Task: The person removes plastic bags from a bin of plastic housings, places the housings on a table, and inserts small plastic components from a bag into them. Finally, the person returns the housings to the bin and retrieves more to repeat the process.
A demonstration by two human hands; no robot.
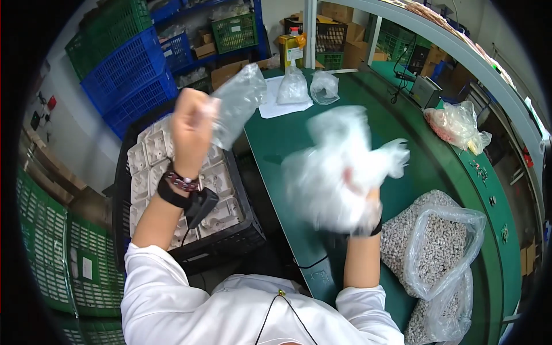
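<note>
My left hand [192, 123] is raised over a black crate and closed on a clear plastic bag [240, 103], which hangs out flat to the right. A large, whitish translucent plastic bag [330, 181], smeared by motion, is in my right hand [371, 211] above the green table [270, 149]. This bag covers most of the right hand's fingers, and its contents cannot be made out. Beneath my left forearm, the black crate [244, 221] holds light grey moulded trays [155, 146].
Open clear bags of small greyish pieces [440, 244] lie at the table's right. Two small plastic bags [293, 86] and a white sheet [267, 106] are at its far end. Blue crates [129, 83] stack at left, green crates [86, 259] nearer. A metal frame [460, 43] spans the far right.
</note>
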